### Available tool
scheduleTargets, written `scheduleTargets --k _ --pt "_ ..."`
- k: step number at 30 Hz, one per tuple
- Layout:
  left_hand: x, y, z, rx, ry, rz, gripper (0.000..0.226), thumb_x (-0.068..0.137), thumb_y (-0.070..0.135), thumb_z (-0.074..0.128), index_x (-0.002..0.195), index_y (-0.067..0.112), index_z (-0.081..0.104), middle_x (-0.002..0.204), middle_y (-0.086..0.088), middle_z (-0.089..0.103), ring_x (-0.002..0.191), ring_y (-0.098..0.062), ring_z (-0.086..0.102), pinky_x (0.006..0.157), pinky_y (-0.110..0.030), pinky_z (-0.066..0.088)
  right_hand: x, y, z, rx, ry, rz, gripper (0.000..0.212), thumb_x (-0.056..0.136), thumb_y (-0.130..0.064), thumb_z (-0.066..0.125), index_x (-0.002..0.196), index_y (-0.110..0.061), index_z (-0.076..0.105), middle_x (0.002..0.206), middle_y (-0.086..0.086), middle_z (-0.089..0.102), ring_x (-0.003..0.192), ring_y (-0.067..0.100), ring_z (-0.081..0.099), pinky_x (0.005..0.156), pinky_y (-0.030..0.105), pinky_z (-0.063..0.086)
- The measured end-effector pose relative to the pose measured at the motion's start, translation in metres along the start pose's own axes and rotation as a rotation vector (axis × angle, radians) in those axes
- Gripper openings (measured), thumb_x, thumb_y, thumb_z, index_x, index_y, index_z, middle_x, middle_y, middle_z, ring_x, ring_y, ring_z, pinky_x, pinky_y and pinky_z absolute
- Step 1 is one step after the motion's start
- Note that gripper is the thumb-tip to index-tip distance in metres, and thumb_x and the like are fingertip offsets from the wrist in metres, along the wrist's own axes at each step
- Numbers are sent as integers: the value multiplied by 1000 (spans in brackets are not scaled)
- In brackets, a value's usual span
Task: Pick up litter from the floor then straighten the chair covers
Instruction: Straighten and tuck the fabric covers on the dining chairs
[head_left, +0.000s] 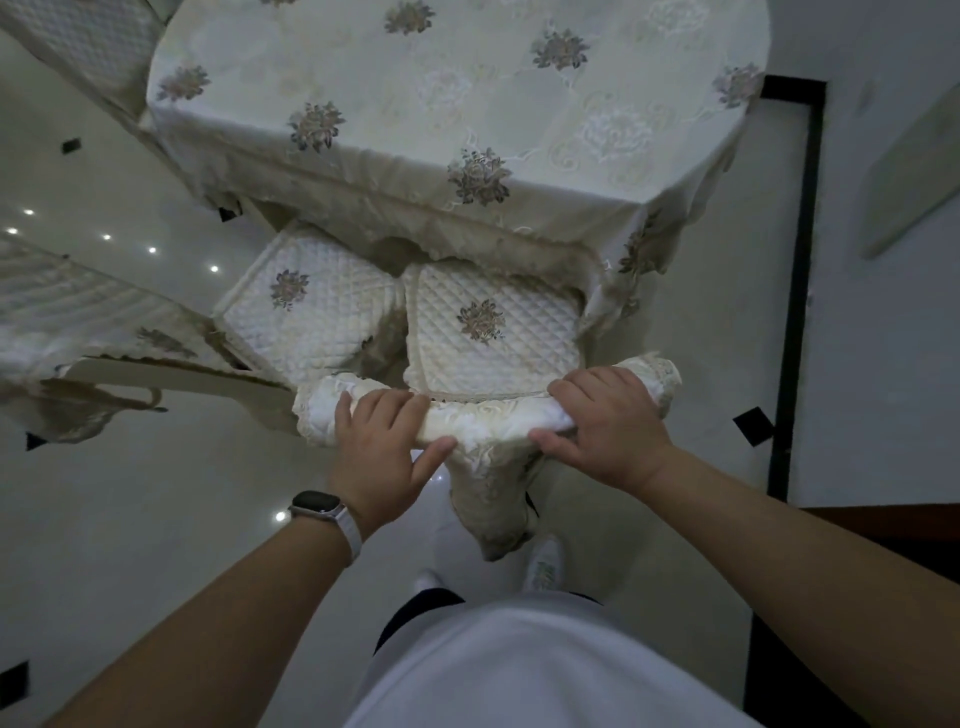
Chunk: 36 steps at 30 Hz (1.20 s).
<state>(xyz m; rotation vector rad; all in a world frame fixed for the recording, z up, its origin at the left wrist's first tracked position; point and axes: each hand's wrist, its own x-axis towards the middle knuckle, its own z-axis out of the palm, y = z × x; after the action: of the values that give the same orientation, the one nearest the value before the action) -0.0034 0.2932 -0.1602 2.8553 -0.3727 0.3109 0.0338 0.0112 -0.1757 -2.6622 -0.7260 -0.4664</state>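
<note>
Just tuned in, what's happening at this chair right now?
A person stands behind a covered chair pushed up to the cloth-draped table. The left hand and right hand both grip the chair cover along the top of the backrest. The quilted seat cushion lies in front of the hands. No litter shows on the floor nearby.

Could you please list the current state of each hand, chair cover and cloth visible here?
Left hand: gripping the backrest cover.
Right hand: gripping the same cover.
Cream lace-trimmed backrest cover: bunched along the chair top, held at both ends.
Quilted cream seat cushion with flower motif: flat on the near chair.
Second quilted cushion: flat on the neighbouring chair.
Floral cream tablecloth: draped over the table.
</note>
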Motion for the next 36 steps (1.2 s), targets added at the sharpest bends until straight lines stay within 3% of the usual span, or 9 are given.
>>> scheduleTargets --k 7,18,31,36 --pt "8 -13 11 -5 60 57 66 96 67 30 104 13 67 104 -5 65 101 -26 54 101 -63 35 4 1 14 -24 119 21 63 88 -68 44 84 -10 66 81 8 65 72 30 60 67 40 46" --pt "40 -51 16 -100 115 169 64 95 68 33 96 14 66 95 -4 65 95 -25 55 97 -53 35 23 -15 24 -99 128 108 69 91 -69 38 87 -7 68 83 9 65 75 30 61 72 40 47" --pt "103 -136 16 -198 123 340 67 94 70 32 94 12 67 92 -5 64 95 -21 49 95 -50 33 77 -57 56 -215 98 270 67 92 -68 34 88 -8 64 80 7 62 73 30 59 72 39 42" --pt "132 -169 14 -217 107 378 68 93 71 31 97 13 66 92 -5 64 95 -21 49 96 -48 31 108 -78 65 -227 139 339 68 93 -68 29 86 -9 61 74 8 57 66 29 55 68 34 32"
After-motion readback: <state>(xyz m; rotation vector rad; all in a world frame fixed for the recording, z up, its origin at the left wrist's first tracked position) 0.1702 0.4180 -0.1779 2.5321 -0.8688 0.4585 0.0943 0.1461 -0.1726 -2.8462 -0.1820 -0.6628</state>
